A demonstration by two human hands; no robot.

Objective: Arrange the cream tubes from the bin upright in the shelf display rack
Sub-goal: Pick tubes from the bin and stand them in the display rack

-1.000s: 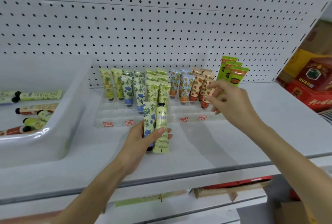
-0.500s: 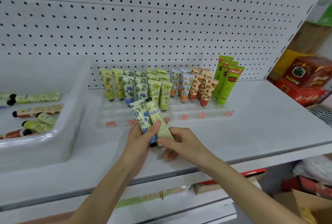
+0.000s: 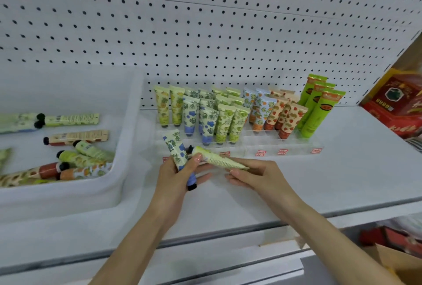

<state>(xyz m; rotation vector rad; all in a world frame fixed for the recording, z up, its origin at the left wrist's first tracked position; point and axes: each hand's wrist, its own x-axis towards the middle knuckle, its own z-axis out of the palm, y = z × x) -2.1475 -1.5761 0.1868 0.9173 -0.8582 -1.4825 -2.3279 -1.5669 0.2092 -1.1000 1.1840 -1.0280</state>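
Just in front of the display rack [image 3: 285, 145], the left hand [image 3: 172, 178] curls its fingers [image 3: 196, 158] around a blue-flowered tube [image 3: 179, 155]; the right hand [image 3: 255, 176] pinches a yellow-green tube [image 3: 217, 159] between its fingers, lying crosswise beside it.

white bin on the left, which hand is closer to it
Left. The left hand is just right of the white bin, gripping the blue-flowered tube. The right hand is farther right, holding the yellow-green tube by its flat end.
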